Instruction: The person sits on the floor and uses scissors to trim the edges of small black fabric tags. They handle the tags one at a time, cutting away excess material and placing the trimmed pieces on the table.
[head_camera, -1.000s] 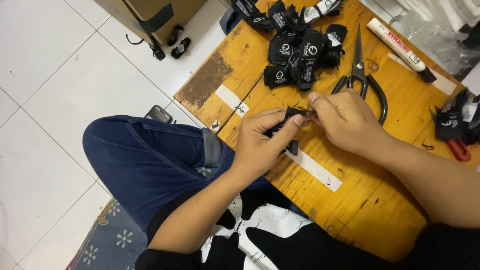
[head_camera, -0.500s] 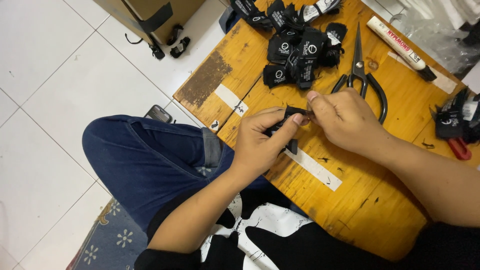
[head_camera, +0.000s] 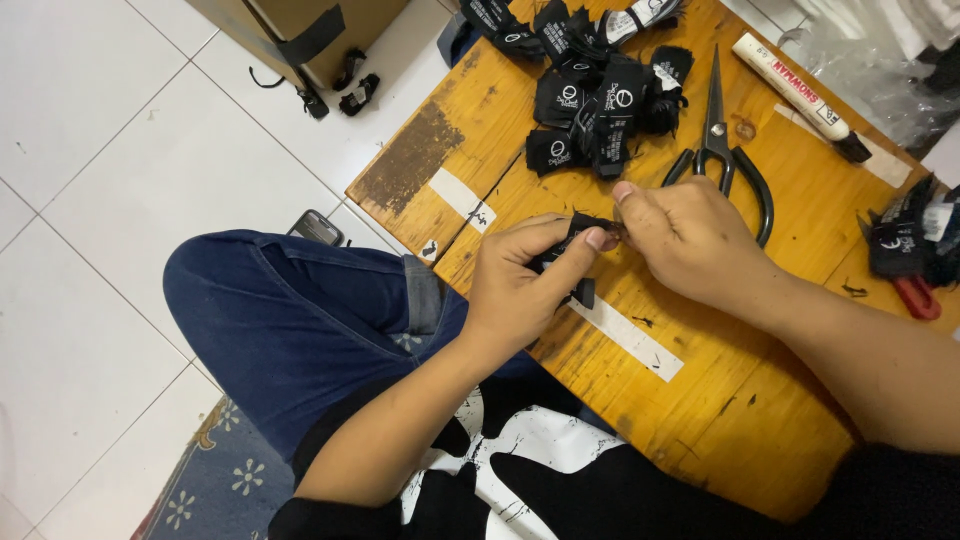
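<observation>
Both hands meet over the near edge of the wooden table (head_camera: 760, 420), working one small black fabric label (head_camera: 572, 262) between them. My left hand (head_camera: 520, 280) has it pinched, thumb on top and fingers curled under, and most of the label hangs down past my palm toward my lap. My right hand (head_camera: 690, 240) comes in from the other side with thumb and forefinger nipped together on the label's upper end, right where my left thumb tip sits, so the fingertips of the two hands are touching. The label's long axis runs roughly from that pinch down and toward me. Neither hand is nearer; both are on it, wrists bent inward, forearms angling in from either side. Just beyond my right knuckles lie the black scissors (head_camera: 722, 150), blades pointing away from me, and farther out sits a pile of labels (head_camera: 600, 90) like this one. A marker (head_camera: 790, 90) lies well off to the right.
</observation>
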